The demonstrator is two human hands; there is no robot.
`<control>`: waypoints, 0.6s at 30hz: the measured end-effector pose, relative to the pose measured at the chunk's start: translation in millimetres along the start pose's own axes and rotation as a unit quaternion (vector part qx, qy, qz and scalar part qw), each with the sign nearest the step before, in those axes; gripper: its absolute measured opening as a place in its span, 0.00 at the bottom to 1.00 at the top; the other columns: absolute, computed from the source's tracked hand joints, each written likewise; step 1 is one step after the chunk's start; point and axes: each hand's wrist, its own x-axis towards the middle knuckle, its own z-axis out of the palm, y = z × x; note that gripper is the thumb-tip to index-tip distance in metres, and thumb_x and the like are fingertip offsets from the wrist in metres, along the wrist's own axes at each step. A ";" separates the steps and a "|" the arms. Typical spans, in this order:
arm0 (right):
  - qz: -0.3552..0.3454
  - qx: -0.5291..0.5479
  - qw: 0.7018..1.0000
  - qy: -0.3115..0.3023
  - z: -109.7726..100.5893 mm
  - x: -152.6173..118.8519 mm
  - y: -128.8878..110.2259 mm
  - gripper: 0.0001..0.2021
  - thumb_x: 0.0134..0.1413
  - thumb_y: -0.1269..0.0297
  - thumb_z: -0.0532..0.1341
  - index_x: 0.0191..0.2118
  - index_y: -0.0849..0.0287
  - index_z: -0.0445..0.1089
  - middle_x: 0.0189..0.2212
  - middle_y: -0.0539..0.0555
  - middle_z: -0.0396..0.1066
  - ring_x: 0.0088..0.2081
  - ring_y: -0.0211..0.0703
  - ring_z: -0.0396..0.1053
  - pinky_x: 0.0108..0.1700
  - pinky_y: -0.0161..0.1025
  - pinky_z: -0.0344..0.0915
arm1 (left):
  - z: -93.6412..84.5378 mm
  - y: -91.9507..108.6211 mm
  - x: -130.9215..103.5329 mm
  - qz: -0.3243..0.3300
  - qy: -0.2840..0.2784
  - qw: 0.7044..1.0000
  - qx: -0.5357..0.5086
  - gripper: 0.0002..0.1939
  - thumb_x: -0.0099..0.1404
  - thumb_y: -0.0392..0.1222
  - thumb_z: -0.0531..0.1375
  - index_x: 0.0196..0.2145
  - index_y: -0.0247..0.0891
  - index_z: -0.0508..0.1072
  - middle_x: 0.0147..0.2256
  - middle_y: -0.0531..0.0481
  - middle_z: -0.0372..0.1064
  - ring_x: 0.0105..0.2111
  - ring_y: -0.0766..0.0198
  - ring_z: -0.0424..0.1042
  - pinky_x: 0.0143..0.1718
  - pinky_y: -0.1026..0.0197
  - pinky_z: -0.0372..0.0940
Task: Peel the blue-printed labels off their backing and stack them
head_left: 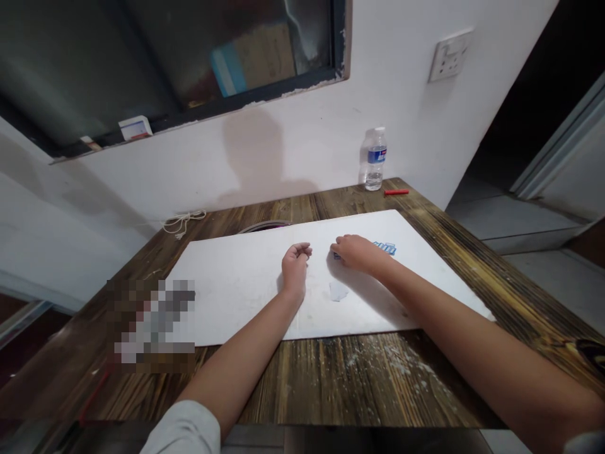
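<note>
On the white board [236, 284], my left hand [293, 268] rests on its side, its fingers loosely curled and a little apart with nothing visible in them. My right hand [352, 252] is to its right, palm down, with bent fingers pressed together over the board. What the right fingertips hold, if anything, is hidden. Blue-and-white striped shapes [386, 248] show behind the right hand, and a bit of blue also shows beneath its fingers; I cannot tell whether they are drawn or loose pieces. Nearer me, a torn scrap of pale paper [337, 291] lies between my forearms.
The board lies on a dark wooden table [293, 384] with white crumbs along the front. A water bottle [375, 161] and a red stick-like item [396, 192] stand by the wall. A white cable [182, 221] lies at back left. Something at left is pixelated.
</note>
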 end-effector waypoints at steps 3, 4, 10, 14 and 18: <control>0.005 0.012 1.000 0.010 1.0 0.1 1.7 0.15 0.54 0.76 0.54 0.46 0.62 0.71 0.36 0.63 0.72 0.37 0.50 0.69 0.35 0.41 0.56 | 0.1 0.5 -0.8 0.003 -0.002 1.000 0.001 0.17 0.47 0.32 0.55 0.35 0.38 0.74 0.32 0.49 0.72 0.33 0.66 0.69 0.30 0.66 0.57; 0.008 0.017 1.000 0.015 1.1 0.1 2.8 0.17 0.54 0.76 0.53 0.49 0.62 0.70 0.36 0.62 0.72 0.36 0.50 0.69 0.35 0.40 0.55 | 0.3 0.7 -1.0 0.003 -0.002 1.000 0.002 0.16 0.47 0.32 0.55 0.35 0.38 0.74 0.32 0.49 0.72 0.33 0.66 0.69 0.30 0.66 0.57; 0.007 0.041 0.999 0.009 -2.3 0.1 9.9 0.14 0.57 0.73 0.53 0.44 0.60 0.72 0.40 0.60 0.71 0.35 0.45 0.69 0.32 0.37 0.54 | 0.6 1.1 -1.3 -0.002 -0.001 1.000 0.011 0.15 0.49 0.33 0.56 0.35 0.38 0.74 0.32 0.50 0.72 0.33 0.67 0.68 0.29 0.67 0.56; 0.023 0.046 0.998 -0.025 -9.1 0.3 12.0 0.12 0.58 0.73 0.51 0.36 0.63 0.73 0.41 0.61 0.71 0.36 0.44 0.70 0.35 0.36 0.57 | 0.5 0.3 -0.4 -0.003 0.000 1.000 0.012 0.15 0.48 0.33 0.56 0.35 0.38 0.74 0.32 0.50 0.72 0.33 0.67 0.68 0.28 0.68 0.56; 0.027 0.055 0.996 -0.061 -14.8 -0.2 13.4 0.11 0.59 0.70 0.53 0.37 0.63 0.73 0.41 0.62 0.73 0.39 0.46 0.71 0.38 0.36 0.59 | 0.4 -1.0 0.9 -0.002 -0.002 1.000 0.012 0.15 0.48 0.33 0.56 0.35 0.38 0.74 0.33 0.49 0.73 0.33 0.67 0.69 0.28 0.67 0.55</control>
